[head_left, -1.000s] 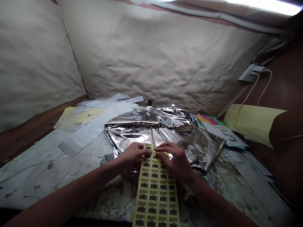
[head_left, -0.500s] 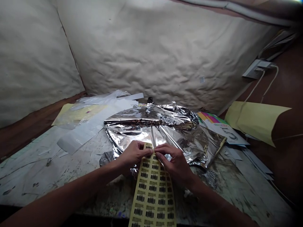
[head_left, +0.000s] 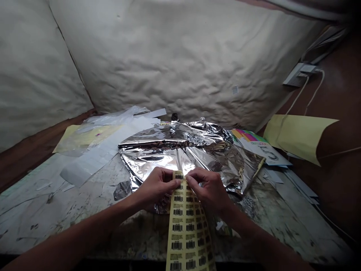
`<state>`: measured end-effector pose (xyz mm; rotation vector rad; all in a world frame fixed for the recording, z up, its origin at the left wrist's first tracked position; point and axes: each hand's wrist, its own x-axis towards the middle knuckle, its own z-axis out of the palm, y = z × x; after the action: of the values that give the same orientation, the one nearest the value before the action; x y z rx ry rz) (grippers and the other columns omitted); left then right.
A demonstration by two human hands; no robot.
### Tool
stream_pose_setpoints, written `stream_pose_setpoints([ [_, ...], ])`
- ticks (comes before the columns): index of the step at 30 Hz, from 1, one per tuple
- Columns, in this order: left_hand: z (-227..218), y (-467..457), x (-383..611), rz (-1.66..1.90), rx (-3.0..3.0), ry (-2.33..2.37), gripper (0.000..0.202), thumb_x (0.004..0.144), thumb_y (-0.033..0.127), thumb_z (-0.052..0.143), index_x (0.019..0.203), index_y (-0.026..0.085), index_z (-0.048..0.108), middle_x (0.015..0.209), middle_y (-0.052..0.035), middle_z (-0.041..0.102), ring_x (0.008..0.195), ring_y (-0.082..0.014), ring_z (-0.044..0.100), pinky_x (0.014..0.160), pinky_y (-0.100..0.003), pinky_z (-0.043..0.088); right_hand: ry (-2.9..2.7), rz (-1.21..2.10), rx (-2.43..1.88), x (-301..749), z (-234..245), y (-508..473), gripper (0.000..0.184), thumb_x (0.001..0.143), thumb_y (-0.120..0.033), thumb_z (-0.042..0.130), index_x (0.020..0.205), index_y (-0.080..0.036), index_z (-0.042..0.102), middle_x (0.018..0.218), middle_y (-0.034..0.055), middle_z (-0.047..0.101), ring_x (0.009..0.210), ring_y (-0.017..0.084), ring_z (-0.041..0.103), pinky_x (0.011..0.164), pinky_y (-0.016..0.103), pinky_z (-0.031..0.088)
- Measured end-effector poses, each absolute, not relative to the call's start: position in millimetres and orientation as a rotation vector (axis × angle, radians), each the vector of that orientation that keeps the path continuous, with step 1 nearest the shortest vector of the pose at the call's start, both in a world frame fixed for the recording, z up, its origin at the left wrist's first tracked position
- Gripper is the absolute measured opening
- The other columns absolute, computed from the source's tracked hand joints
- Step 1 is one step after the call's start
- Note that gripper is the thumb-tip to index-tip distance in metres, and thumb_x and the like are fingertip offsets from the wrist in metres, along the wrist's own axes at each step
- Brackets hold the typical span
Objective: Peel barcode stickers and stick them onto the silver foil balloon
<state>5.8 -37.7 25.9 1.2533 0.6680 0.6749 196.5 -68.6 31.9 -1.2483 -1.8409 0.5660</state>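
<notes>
A long yellow sheet of barcode stickers (head_left: 187, 229) runs from the bottom edge up to my hands. My left hand (head_left: 156, 186) pinches the sheet's top left corner, fingers curled. My right hand (head_left: 210, 188) pinches at the top right of the sheet, thumb and fingers pressed together on a sticker or the sheet's edge; which of the two I cannot tell. Both hands rest over the near edge of a crumpled silver foil balloon (head_left: 183, 150) lying flat on the stained table (head_left: 56, 199).
Clear plastic bags and white paper strips (head_left: 98, 150) lie at the left, over a yellow sheet. A colourful printed card (head_left: 259, 148) and a curled yellow paper (head_left: 296, 135) sit at the right. A white socket with cables (head_left: 300, 71) hangs on the brown wall. Padded beige fabric backs the table.
My hands and the sticker sheet have stayed together over the foil. The right side of the sheet's top has curled and narrowed under my right hand. The camera has tilted slightly.
</notes>
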Motion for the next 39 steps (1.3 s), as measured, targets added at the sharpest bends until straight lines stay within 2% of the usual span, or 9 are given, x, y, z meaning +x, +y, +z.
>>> stream_pose_setpoints([
  [6, 21, -37, 6, 0.698, 1.239, 0.66, 0.043, 0.079, 0.032, 0.073, 0.115, 0.01, 0.064, 0.09, -0.01, 0.071, 0.08, -0.0239, 0.068, 0.073, -0.036, 0.056, -1.704, 0.734, -1.307, 202, 23, -65, 0.016, 0.086, -0.03, 0.062, 0.077, -0.02, 0.07, 0.07, 0.0011, 0.069, 0.06, 0.015, 0.063, 0.051, 0.024, 0.047],
  [10, 20, -36, 4, 0.746, 1.218, 0.718, 0.073, 0.084, 0.032, 0.066, 0.147, 0.024, 0.029, 0.089, -0.0058, 0.071, 0.073, -0.0222, 0.069, 0.062, -0.034, 0.057, -1.615, 0.694, -1.31, 215, 28, -56, 0.02, 0.087, -0.033, 0.061, 0.077, -0.018, 0.069, 0.071, 0.0026, 0.07, 0.061, 0.016, 0.064, 0.053, 0.025, 0.05],
  [12, 20, -36, 3, 0.777, 1.339, 0.795, 0.058, 0.088, 0.031, 0.059, 0.142, 0.024, 0.04, 0.096, -0.0065, 0.069, 0.074, -0.02, 0.067, 0.06, -0.031, 0.056, -1.549, 0.511, -1.333, 222, 32, -52, 0.02, 0.087, -0.032, 0.06, 0.077, -0.017, 0.068, 0.073, 0.0039, 0.07, 0.063, 0.017, 0.065, 0.057, 0.028, 0.052],
  [15, 20, -39, 4, 0.712, 1.613, 0.867, 0.03, 0.089, 0.022, 0.048, 0.109, 0.017, 0.071, 0.102, -0.0076, 0.067, 0.083, -0.0184, 0.065, 0.066, -0.026, 0.053, -1.602, 0.096, -1.338, 222, 35, -54, 0.015, 0.088, -0.025, 0.058, 0.078, -0.018, 0.067, 0.08, 0.0058, 0.07, 0.07, 0.019, 0.066, 0.064, 0.031, 0.053],
  [19, 17, -42, 7, 0.665, 1.849, 0.826, 0.029, 0.088, 0.015, 0.044, 0.093, 0.015, 0.072, 0.092, -0.0048, 0.068, 0.081, -0.0169, 0.061, 0.071, -0.026, 0.048, -1.979, -0.134, -1.188, 202, 26, -69, 0.012, 0.087, -0.019, 0.058, 0.084, -0.02, 0.07, 0.089, 0.006, 0.072, 0.076, 0.018, 0.066, 0.068, 0.03, 0.05],
  [23, 15, -40, 7, 0.705, 1.941, 0.858, 0.024, 0.089, 0.016, 0.043, 0.083, 0.013, 0.067, 0.078, -0.0027, 0.064, 0.073, -0.0157, 0.057, 0.068, -0.025, 0.044, -2.196, 0.034, -1.073, 196, 24, -76, 0.016, 0.088, -0.026, 0.062, 0.101, -0.021, 0.07, 0.102, 0.0075, 0.071, 0.089, 0.021, 0.067, 0.077, 0.033, 0.051],
  [30, 23, -41, 5, 0.652, 1.803, 0.564, 0.03, 0.091, 0.011, 0.039, 0.103, 0.014, 0.066, 0.095, -0.0047, 0.064, 0.083, -0.0163, 0.06, 0.071, -0.025, 0.046, -1.935, 0.66, -1.047, 217, 42, -59, 0.026, 0.088, -0.022, 0.062, 0.114, -0.022, 0.067, 0.113, 0.0074, 0.065, 0.098, 0.019, 0.063, 0.081, 0.032, 0.053],
  [34, 23, -43, 7, 0.62, 1.869, 0.533, 0.026, 0.089, 0.009, 0.042, 0.092, 0.012, 0.067, 0.083, -0.0029, 0.062, 0.075, -0.0144, 0.056, 0.067, -0.024, 0.043, -1.953, 0.912, -1.039, 217, 41, -56, 0.011, 0.085, -0.025, 0.067, 0.094, -0.02, 0.072, 0.102, 0.0061, 0.068, 0.097, 0.019, 0.063, 0.081, 0.033, 0.051],
  [39, 25, -42, 5, 0.441, 1.807, 0.518, 0.034, 0.083, 0.006, 0.045, 0.103, 0.015, 0.071, 0.094, -0.0044, 0.066, 0.082, -0.0156, 0.058, 0.07, -0.022, 0.044, -1.759, 1.017, -1.019, 232, 44, -54, 0.01, 0.08, -0.028, 0.071, 0.078, -0.018, 0.07, 0.091, 0.0049, 0.067, 0.087, 0.018, 0.063, 0.075, 0.031, 0.05],
])
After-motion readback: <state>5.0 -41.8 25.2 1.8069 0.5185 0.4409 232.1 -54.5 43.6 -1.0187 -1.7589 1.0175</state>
